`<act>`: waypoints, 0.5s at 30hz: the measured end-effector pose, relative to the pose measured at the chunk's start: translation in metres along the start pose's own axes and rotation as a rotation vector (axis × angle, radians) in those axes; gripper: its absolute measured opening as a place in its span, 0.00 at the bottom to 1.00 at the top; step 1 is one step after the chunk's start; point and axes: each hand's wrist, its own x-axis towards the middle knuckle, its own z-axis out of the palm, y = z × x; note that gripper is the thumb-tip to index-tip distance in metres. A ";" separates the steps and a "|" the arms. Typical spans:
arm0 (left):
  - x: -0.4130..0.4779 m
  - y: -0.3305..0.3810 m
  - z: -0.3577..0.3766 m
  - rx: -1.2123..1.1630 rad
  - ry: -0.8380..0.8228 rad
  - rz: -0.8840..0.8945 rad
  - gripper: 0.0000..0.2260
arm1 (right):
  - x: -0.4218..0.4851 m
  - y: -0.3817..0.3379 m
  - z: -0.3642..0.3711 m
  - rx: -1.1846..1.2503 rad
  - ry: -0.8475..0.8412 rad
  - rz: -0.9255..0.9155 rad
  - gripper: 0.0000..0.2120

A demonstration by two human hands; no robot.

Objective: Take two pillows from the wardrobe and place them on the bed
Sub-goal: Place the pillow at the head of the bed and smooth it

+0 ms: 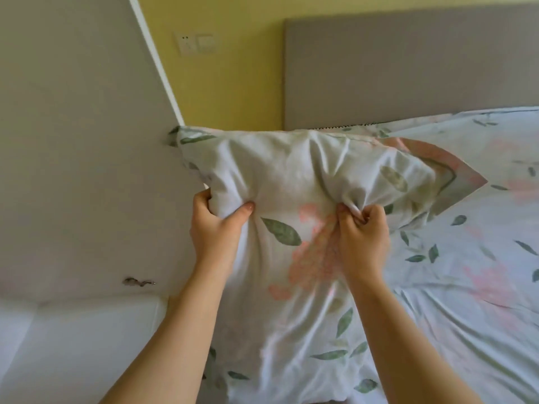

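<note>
Upright, pillow [291, 176] gripped by both hands.

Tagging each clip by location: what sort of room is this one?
A bedroom, most likely. A grey padded headboard stands against a yellow wall, a leaf-print bed sheet covers the mattress, and both hands, left hand and right hand, grip a matching pillow.

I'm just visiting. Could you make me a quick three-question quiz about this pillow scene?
1. True or false: both hands grip the pillow.
2. What colour is the headboard? A) grey B) red C) black
3. Fill in: the wall socket sits on the ___ wall.

Key:
1. True: the left hand and right hand both bunch its fabric.
2. A
3. yellow
</note>
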 end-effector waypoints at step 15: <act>0.010 0.088 0.241 -0.001 -0.476 0.146 0.28 | 0.141 0.015 -0.125 0.159 0.416 0.107 0.17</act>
